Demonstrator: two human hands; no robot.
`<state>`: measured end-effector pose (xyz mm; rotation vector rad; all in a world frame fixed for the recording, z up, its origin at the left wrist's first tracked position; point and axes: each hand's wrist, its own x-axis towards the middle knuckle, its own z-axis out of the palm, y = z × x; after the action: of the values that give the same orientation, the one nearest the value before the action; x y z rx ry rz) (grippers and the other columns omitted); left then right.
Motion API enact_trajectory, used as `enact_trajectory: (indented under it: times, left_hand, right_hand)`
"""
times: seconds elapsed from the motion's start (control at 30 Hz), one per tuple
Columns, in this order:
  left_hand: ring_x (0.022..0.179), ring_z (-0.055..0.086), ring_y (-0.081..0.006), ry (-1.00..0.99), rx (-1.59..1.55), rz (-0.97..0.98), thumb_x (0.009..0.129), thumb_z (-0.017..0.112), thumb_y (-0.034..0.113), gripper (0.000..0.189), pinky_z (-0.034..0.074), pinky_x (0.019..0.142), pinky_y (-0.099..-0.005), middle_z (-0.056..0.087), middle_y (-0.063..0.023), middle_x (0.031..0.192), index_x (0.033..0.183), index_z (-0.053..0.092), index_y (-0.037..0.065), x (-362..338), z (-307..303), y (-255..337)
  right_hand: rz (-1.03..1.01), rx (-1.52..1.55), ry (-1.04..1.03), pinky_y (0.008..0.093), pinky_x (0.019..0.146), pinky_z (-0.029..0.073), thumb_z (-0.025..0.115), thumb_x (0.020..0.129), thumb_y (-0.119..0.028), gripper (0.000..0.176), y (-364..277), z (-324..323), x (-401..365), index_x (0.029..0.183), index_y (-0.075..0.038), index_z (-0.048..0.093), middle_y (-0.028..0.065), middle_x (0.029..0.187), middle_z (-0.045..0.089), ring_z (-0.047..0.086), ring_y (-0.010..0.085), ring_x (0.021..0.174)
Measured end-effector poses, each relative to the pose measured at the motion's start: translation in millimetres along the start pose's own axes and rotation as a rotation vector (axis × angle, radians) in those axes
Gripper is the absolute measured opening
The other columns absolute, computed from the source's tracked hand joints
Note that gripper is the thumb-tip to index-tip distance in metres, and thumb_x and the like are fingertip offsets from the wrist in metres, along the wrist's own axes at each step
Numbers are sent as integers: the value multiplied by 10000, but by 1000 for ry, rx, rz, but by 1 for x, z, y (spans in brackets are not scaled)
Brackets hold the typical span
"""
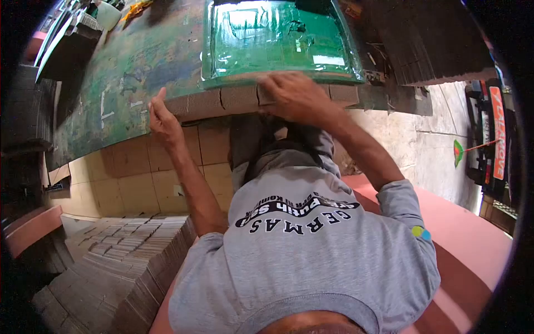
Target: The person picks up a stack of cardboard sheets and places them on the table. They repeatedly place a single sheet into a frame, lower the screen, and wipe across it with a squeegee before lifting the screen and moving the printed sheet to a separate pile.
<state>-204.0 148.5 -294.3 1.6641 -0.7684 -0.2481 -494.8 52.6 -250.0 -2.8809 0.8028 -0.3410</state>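
A long brown cardboard piece [203, 104] lies along the near edge of the worktable, with dark slots cut across its near side. My left hand [162, 118] grips its left end, thumb raised and the other fingers bent against the edge. Over the middle of the cardboard, my right hand [293, 96] has its fingers curled across the strip; they are slightly blurred, and the fingertips are partly hidden. Just beyond it is a glossy green board [267, 55] with a clear, shiny covering and bright reflections.
The worn green worktable [128, 83] stretches left. Stacked flat cardboard [122, 261] stands on the floor at lower left. A dark stack [428, 44] occupies the upper right, another [25, 111] the far left. A motorbike [486, 133] with an orange panel is parked at right.
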Motion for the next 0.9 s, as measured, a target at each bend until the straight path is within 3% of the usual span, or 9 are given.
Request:
enact_trajectory:
  times: [0.07,0.17,0.3,0.37,0.5,0.57,0.7,0.77,0.9]
  left_hand:
    - [1173,564,-234,38,5,-19,1049,356,359,503,379,1051,-344,665,-141,1212,1199,668,-7,-1,1,-3]
    - [1123,568,-223,15,-19,18,1046,370,348,485,386,1028,-332,667,-122,1194,1192,673,-2,3,0,-13]
    - [1130,564,-228,-21,-19,41,1042,371,357,491,374,1038,-330,659,-101,1221,1185,678,1,1,-2,-2]
    - [1184,550,-233,-38,30,-89,1048,346,369,509,344,1076,-331,642,-103,1264,1188,679,10,-2,-2,12]
    - [1212,541,-234,-126,44,-31,1053,321,410,537,326,1096,-330,623,-95,1300,1231,658,31,5,-16,-1]
    - [1190,571,-258,27,-295,-151,1044,337,416,532,373,1067,-393,630,-128,1289,1263,637,35,8,-20,3]
    - [1137,587,-246,151,-431,-340,1028,370,478,570,401,1023,-399,642,-122,1250,1304,596,33,16,-17,-13]
    - [1068,597,-239,-413,114,-161,1007,408,529,623,433,958,-386,660,-106,1140,1270,595,-4,12,-1,-20]
    - [899,616,-203,-560,55,-335,977,560,433,524,484,811,-337,640,-77,1027,1165,605,-54,1,56,-28]
  right_hand:
    - [-39,0,-72,431,902,497,697,838,-415,572,-9,6,15,1219,-41,493,164,1159,602,609,350,1070]
    - [-57,55,18,433,816,524,696,833,-402,547,-19,6,23,1185,-36,492,159,1096,606,623,346,1022]
    - [11,98,-18,442,748,539,683,842,-419,542,-23,-2,25,1175,-36,490,166,1087,603,645,347,961]
    - [20,72,-113,452,691,544,672,846,-432,546,-20,-1,26,1176,-41,480,161,1034,620,663,359,879]
    - [-58,108,-92,463,667,537,670,849,-442,556,-14,-9,23,1177,-41,467,149,963,639,675,365,816]
    - [-74,32,-46,459,653,529,675,845,-456,560,-5,-11,12,1181,-59,467,135,926,661,679,359,820]
    - [68,56,-185,476,642,532,678,853,-399,498,3,-72,-24,1172,-76,474,121,963,663,676,361,804]
    - [93,87,-150,468,638,528,682,856,-403,474,12,-92,-48,1131,-84,465,120,972,666,678,350,813]
    - [179,87,-206,462,636,525,682,857,-416,455,16,-118,-84,1086,-87,466,114,969,671,677,349,817]
